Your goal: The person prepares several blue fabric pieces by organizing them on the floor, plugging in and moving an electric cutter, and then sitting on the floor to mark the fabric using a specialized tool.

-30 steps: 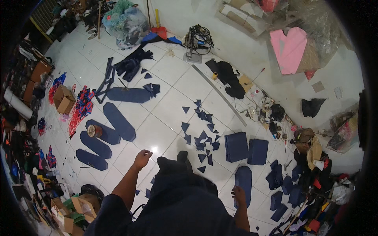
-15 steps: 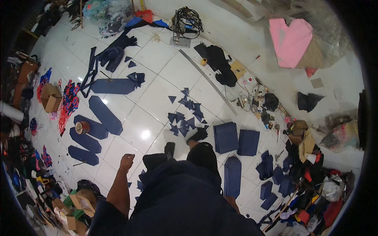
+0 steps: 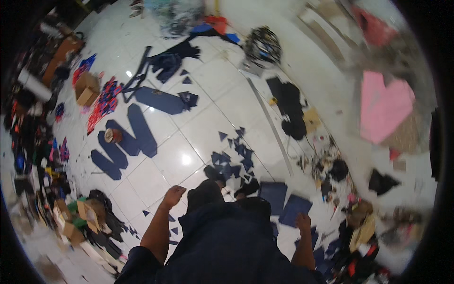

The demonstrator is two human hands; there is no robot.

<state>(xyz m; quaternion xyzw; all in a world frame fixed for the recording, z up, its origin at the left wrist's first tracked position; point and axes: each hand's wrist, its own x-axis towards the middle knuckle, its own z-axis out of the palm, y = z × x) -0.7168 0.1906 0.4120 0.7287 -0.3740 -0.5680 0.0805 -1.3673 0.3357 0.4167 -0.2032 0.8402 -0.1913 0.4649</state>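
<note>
My left hand (image 3: 174,195) hangs in the air at my left side, fingers loosely bent and nothing seen in them. To my right, my right hand (image 3: 303,221) is held above the floor beside a stack of navy fabric pieces (image 3: 294,207), also with nothing visible in it; its fingers are slightly blurred. Another navy stack (image 3: 273,191) lies nearer my feet. Small navy triangular scraps (image 3: 229,168) are scattered in front of my shoes. Long navy panels with cut corners (image 3: 142,130) lie farther left, and a round reddish tin (image 3: 112,136) sits on one of them.
A long metal ruler (image 3: 272,128) lies on the tiles near black fabric (image 3: 289,106). A cutting machine with coiled cable (image 3: 263,47) stands by the wall. An open cardboard box (image 3: 87,89) is at the far left. Piles of materials line both sides.
My view has turned, and the floor items appear shifted. My right hand has come up into clear view at the right. My left hand stays raised at my left side.
</note>
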